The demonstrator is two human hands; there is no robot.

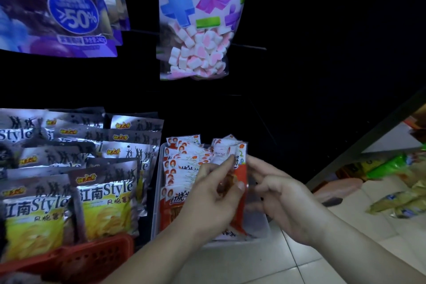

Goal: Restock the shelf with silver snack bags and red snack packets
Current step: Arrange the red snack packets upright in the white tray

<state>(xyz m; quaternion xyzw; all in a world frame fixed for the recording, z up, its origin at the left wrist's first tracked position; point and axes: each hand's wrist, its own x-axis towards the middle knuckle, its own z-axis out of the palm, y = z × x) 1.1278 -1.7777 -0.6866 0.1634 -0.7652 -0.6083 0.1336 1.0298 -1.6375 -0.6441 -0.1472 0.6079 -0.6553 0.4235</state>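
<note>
Several silver snack bags (pixel 106 193) stand in rows in a red basket (pixel 92 253) at the lower left. To their right, red snack packets (pixel 182 163) fill a clear plastic bin (pixel 260 235). My left hand (pixel 214 193) pinches a red packet (pixel 239 175) upright over the bin, thumb on its front. My right hand (pixel 283 196) grips the same packet's right edge from behind.
A purple bag (pixel 64 9) and a marshmallow bag (pixel 198 18) hang on pegs above. The shelf back is dark. White floor tiles (pixel 265 267) lie below, and more packaged goods (pixel 396 191) lie on a low shelf at the right.
</note>
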